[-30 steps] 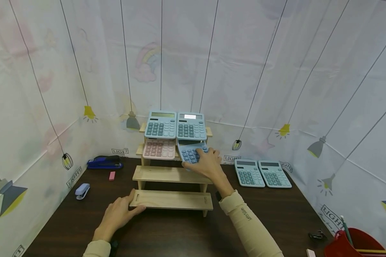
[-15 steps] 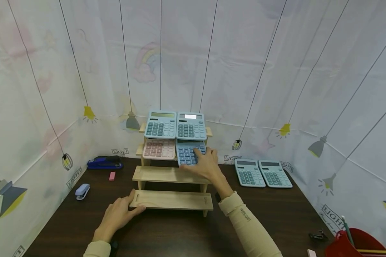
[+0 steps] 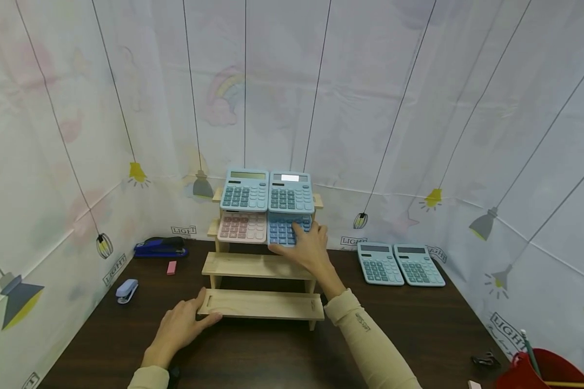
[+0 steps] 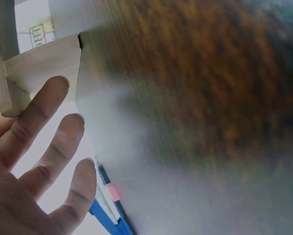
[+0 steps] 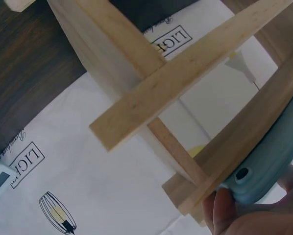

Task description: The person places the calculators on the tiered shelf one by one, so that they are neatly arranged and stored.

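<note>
In the head view my right hand grips a blue calculator by its edges, on the second tier from the top of a wooden stepped stand. Its upper part sits beneath the calculator above. The right wrist view shows the calculator's rounded underside lying against the tier, fingers at its edge. To its left is a pink calculator. Two light blue calculators, left and right, fill the top tier. My left hand holds the bottom tier's left end; its other fingers extend loosely.
Two more light blue calculators lie right of the stand. At left are a blue stapler, a pink eraser and a small pale stapler. A red bucket stands at the near right.
The blue calculator, tilted a second ago, has straightened and slid back under the top tier alongside the pink one. My right hand moved with it; my left hand stayed on the stand.
</note>
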Available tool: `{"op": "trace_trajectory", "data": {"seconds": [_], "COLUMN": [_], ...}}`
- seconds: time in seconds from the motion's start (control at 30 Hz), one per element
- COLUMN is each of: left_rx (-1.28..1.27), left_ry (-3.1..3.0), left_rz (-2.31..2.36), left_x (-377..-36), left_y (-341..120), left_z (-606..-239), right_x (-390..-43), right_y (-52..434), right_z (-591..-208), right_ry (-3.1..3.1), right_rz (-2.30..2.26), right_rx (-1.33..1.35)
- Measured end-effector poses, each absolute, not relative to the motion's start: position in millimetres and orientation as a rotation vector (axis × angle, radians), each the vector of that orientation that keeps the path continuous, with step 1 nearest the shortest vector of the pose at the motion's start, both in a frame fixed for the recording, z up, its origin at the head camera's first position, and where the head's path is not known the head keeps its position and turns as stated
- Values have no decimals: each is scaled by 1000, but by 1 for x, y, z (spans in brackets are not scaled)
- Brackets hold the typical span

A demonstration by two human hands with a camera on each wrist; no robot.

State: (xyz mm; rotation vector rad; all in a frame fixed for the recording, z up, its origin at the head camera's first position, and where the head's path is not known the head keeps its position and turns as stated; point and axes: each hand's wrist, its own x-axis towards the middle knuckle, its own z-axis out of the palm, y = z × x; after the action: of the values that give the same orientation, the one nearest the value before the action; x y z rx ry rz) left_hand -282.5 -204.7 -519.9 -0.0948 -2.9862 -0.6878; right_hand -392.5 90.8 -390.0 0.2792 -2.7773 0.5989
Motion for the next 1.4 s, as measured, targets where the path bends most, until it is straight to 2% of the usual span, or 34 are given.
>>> {"op": "trace_trajectory", "data": {"seconds": [0.5, 0.83, 1.1, 1.4], "left_rx": [-99, -103, -94, -109], "left_ry": [-2987, -2989, -2998, -2985], "left_rz": [-710, -684, -687, -704], "left_x": [-283, -282, -283, -283], "left_y": [-204, -205, -206, -206], "left_z": [-519, -519, -519, -520], "right_x": [-404, -389, -379, -392], "right_y": [86, 104, 144, 225], "right_z": [-394, -394, -398, -429], "right_ry": [-2752, -2758, -2733, -2837], "right_rz": [564, 577, 626, 643], "right_rx": [246, 265, 242, 58]}}
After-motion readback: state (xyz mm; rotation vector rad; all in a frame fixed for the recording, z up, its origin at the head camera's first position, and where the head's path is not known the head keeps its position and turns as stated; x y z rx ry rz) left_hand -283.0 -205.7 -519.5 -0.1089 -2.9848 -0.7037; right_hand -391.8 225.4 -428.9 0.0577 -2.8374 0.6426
